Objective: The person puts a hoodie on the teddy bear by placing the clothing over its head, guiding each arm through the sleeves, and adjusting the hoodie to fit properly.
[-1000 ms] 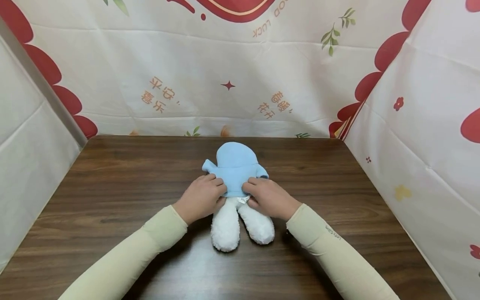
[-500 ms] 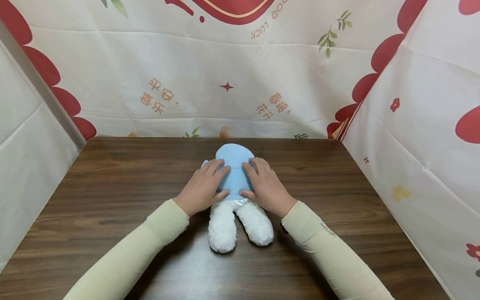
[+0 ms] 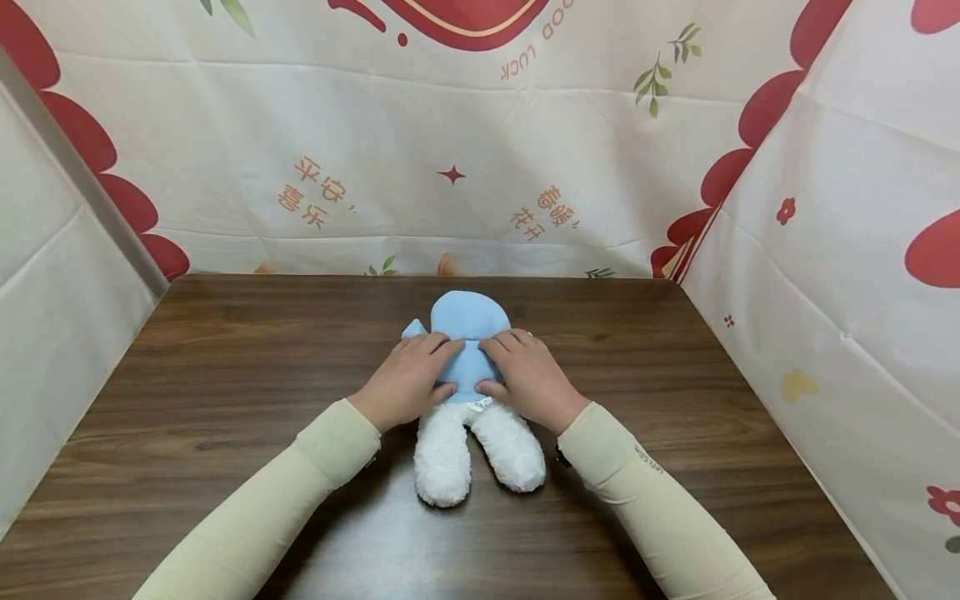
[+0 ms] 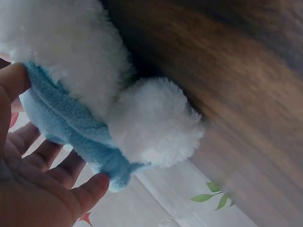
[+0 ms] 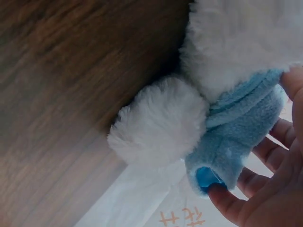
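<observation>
A white plush toy (image 3: pixel 442 467) lies on the table with its two fluffy legs toward me. Its upper part is under a blue hooded garment (image 3: pixel 471 312). My left hand (image 3: pixel 405 375) rests on the garment's left side, thumb near the hem, fingers spread. On the other side my right hand (image 3: pixel 534 375) lies likewise on the cloth. In the left wrist view, fingertips touch the blue fabric below a white fluffy ball-shaped part (image 4: pixel 154 123). A short sleeve (image 5: pixel 208 179) with an open end shows by a finger in the right wrist view. The hands hide the garment's sides.
The dark wooden table (image 3: pixel 247 375) runs back to a printed white cloth (image 3: pixel 375 133) hanging behind it. Similar cloth panels stand left and right of the table. A small white label (image 3: pixel 481 404) sticks out at the garment's hem.
Both hands let go of the garment's lower edge, slid up over its sides with fingers spread, then drew back slightly toward me. The toy has barely moved.
</observation>
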A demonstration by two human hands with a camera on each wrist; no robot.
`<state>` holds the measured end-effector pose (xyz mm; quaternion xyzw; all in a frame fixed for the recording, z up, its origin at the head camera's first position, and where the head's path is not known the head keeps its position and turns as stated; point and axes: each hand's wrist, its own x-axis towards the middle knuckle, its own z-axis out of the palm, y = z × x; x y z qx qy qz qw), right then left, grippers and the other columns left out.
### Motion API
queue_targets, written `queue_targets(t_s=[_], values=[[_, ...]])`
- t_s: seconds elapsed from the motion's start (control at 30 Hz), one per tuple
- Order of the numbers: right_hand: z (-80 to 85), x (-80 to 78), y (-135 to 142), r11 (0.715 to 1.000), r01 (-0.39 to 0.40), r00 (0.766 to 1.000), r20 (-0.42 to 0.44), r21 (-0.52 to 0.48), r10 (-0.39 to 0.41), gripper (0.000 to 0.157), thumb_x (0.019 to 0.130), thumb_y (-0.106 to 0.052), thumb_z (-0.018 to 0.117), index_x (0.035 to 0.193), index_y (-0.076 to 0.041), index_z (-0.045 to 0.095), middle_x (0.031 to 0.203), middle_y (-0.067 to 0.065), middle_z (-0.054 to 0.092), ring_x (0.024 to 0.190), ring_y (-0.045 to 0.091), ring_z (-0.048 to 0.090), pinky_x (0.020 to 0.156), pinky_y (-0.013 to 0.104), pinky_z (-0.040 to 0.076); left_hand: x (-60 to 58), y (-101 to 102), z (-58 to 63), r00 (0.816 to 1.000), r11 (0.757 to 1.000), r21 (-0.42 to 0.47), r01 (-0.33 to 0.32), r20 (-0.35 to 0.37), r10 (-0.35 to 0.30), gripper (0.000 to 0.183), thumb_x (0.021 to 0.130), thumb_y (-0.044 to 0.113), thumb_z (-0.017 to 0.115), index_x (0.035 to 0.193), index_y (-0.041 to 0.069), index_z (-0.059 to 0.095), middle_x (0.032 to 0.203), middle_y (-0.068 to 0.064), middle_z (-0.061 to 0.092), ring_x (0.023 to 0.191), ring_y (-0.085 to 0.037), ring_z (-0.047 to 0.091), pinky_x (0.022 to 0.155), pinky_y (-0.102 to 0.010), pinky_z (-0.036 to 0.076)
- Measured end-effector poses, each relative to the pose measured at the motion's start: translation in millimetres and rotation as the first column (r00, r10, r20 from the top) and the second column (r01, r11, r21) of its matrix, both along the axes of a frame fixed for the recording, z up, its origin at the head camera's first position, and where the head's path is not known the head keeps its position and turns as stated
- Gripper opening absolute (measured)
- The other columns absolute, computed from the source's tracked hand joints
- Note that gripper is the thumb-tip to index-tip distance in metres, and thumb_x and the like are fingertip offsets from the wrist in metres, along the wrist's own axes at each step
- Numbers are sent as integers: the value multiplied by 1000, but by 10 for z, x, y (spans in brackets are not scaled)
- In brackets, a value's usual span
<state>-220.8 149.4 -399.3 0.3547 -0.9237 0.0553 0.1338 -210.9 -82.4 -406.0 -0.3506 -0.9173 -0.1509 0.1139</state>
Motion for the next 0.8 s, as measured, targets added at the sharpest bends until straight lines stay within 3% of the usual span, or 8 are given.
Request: queue_targets(t_s=[0.23, 0.43, 0.6, 0.8], values=[[-23, 0, -20, 999, -46, 998, -31, -13, 45, 45, 88, -37, 76, 116, -6, 59, 104, 6, 61, 101, 27, 58, 100, 45, 42, 12, 13, -45, 996, 998, 65, 7, -94, 0, 54, 85, 24, 81, 127, -1, 60, 113, -10, 59, 110, -29, 57, 100, -43, 42], [-59, 12, -23, 997, -78, 994, -80, -14, 76, 32, 86, -28, 79, 97, -11, 54, 85, 0, 52, 78, 19, 50, 76, 36, 45, 31, 34, -73, 993, 994, 110, 1, -119, 12, 40, 83, 21, 82, 115, 4, 64, 102, -6, 64, 95, -24, 60, 87, -40, 48], [-85, 18, -27, 995, -97, 990, -106, -35, 93, 35, 81, -14, 83, 83, -13, 48, 74, -2, 47, 68, 17, 46, 66, 34, 43, 34, 62, -102, 986, 991, 130, 5, -164, 17, 24, 82, 16, 83, 91, 12, 62, 80, 1, 61, 77, -19, 59, 77, -41, 49], [-105, 10, -48, 990, -116, 991, -81, -81, 110, 41, 79, -5, 82, 71, -16, 43, 63, -4, 41, 59, 15, 39, 57, 31, 40, 54, 81, -105, 978, 995, 99, 1, -206, 19, 33, 79, 8, 82, 75, 16, 51, 64, 4, 51, 61, -17, 50, 69, -40, 45]])
